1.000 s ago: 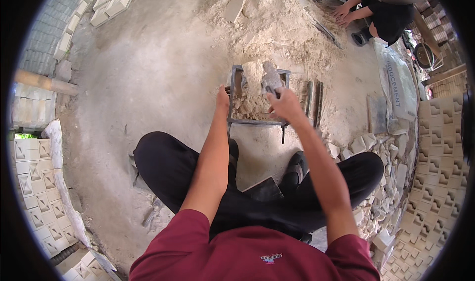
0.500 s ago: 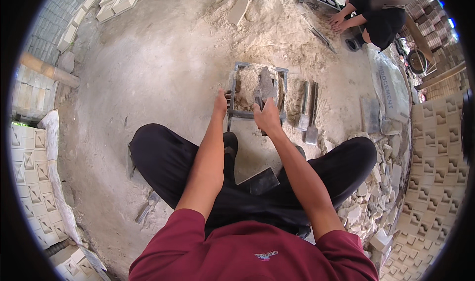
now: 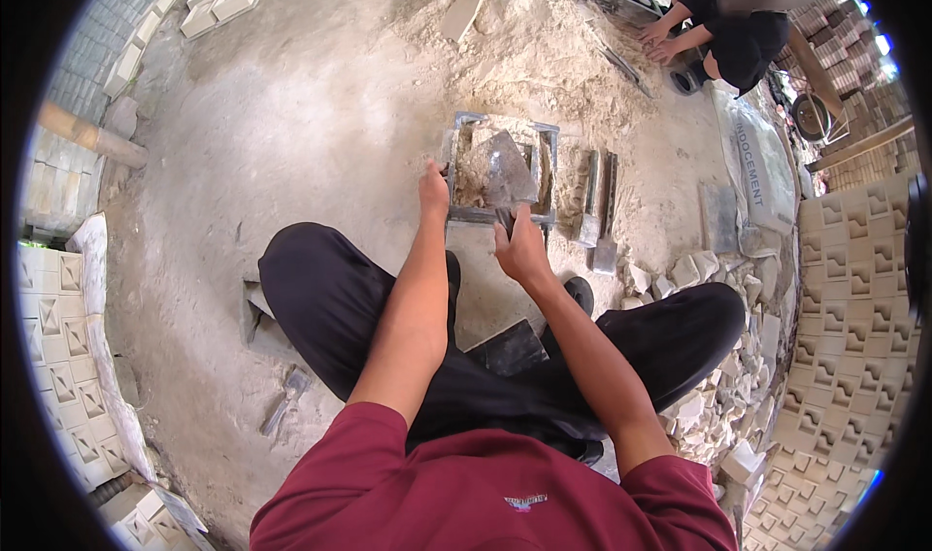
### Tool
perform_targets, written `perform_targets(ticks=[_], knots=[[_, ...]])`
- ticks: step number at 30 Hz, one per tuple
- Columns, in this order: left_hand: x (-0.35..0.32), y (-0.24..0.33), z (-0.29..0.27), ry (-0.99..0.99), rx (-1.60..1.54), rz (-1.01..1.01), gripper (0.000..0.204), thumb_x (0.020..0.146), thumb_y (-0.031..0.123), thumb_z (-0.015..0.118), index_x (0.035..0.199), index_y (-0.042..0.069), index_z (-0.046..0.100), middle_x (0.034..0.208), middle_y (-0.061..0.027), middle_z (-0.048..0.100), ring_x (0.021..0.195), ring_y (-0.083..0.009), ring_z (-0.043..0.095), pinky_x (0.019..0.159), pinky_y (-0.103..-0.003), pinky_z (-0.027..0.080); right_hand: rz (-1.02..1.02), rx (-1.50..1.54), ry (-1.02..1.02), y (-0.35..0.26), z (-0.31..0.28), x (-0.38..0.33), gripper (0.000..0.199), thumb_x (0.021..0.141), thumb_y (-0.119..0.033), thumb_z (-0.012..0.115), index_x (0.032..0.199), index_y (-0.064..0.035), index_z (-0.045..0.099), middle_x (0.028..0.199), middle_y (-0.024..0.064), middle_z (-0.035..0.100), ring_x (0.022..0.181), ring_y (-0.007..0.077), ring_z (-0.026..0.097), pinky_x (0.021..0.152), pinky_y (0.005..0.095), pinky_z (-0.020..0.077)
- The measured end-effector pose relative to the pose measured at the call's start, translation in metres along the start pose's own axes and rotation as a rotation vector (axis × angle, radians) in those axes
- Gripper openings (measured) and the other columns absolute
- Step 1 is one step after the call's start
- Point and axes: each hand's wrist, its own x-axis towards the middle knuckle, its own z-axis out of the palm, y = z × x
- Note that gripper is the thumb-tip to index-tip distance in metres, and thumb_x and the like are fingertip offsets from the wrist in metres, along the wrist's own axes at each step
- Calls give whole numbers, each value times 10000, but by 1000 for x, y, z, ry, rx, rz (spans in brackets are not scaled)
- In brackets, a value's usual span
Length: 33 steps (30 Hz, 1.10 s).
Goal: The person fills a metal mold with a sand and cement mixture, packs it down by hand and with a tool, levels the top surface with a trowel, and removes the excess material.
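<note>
Head view. Shows triangular grey metal trowel (image 3: 509, 170), handle gripped in right hand (image 3: 523, 247), blade over pale, crumbly material (image 3: 472, 184) inside rectangular metal frame (image 3: 473, 215). Places frame just beyond right hand, left hand (image 3: 434, 194) at its left side; cannot tell whether clasped or loose. Includes slender, flat-ended metal bars (image 3: 589, 223) alongside, on dusty ground (image 3: 282, 163).

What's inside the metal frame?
Pale, crumbly material lies inside the metal frame. The trowel in the right hand covers part; what lies beneath the trowel is hidden.
</note>
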Motion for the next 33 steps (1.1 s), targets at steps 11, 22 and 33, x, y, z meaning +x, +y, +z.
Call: perform_targets(ticks=[11, 22, 33], knots=[[11, -13, 1, 26, -557, -255, 695, 980, 494, 257, 1066, -68, 657, 988, -168, 691, 914, -275, 619, 878, -396, 429, -199, -302, -143, 24, -29, 1, 278, 879, -145, 593, 1061, -19, 425, 1009, 234, 597, 897, 455, 585, 732, 521, 465], [9, -3, -6, -29, -548, -356, 755, 979, 519, 143, 1160, -38, 620, 1123, -148, 661, 1066, -278, 554, 1016, -395, 331, -207, -530, -203, 50, -82, 12, 328, 829, -116, 648, 1113, -74, 489, 1027, 129, 645, 1018, 334, 596, 868, 456, 394], [7, -19, 7, -49, -575, -321, 706, 997, 493, 185, 1116, -28, 646, 1035, -131, 670, 983, -245, 582, 945, -364, 390, -133, -267, -175, 65, -66, 6, 268, 814, -132, 668, 1025, -76, 512, 990, 168, 645, 944, 388, 606, 763, 479, 448]])
